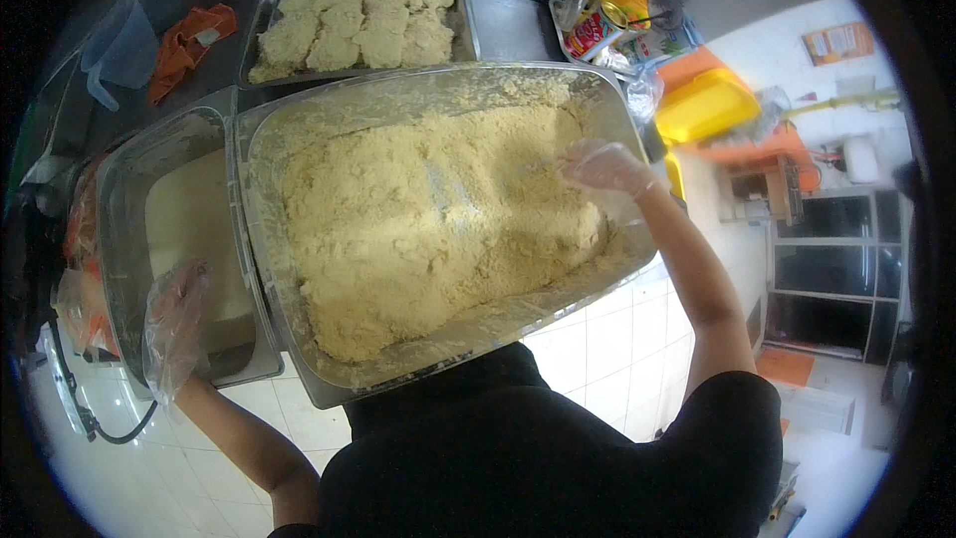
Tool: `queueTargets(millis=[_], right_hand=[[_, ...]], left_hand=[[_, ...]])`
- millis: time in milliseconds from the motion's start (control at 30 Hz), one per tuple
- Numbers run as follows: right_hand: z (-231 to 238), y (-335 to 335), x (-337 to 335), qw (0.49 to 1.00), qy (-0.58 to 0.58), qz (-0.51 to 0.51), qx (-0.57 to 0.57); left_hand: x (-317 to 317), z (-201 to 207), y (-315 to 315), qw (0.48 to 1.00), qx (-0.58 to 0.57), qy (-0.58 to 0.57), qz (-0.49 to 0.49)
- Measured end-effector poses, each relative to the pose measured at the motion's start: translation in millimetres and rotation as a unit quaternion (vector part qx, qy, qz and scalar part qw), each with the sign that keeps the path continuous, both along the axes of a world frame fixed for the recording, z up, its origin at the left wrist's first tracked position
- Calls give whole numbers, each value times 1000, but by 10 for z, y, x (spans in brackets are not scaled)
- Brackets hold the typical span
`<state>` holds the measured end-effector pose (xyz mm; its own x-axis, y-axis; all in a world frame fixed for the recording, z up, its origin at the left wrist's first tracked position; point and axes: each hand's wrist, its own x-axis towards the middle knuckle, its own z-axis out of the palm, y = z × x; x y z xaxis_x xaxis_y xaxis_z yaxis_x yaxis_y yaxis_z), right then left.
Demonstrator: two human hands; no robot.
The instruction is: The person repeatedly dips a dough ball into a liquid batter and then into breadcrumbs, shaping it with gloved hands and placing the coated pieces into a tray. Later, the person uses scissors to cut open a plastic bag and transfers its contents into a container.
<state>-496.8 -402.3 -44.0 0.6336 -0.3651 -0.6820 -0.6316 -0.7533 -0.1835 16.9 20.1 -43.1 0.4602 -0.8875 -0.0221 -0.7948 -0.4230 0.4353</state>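
My left hand, in a loose clear plastic glove, hangs over the near part of a deep bin that holds pale, creamy liquid. Wrinkled plastic hides how its fingers are set. At the right end of a large tub, my right hand wears a similar glove. Its fingers reach left over pale yellow crumbs, somewhat apart, with nothing seen in them. The crumbs cover most of the tub's floor, and a thin patch in the middle shows the bottom.
A metal tray of crumb-coated flat pieces sits behind the tub. Far left are a clear plastic jug and an orange cloth. A can and packets stand far right, near a yellow container.
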Motion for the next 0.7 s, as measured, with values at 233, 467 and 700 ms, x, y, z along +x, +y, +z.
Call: queueTargets(millis=[233, 467, 700], right_hand=[[-335, 3, -491, 986, -125, -57, 94], [-44, 101, 184, 953, 285, 34, 93], [71, 478, 21, 934, 11, -171, 312]], left_hand=[[-45, 122, -113, 998, 63, -13, -10], [-86, 72, -77, 995, 16, 51, 87], [-51, 92, -149, 986, 70, 98, 113]])
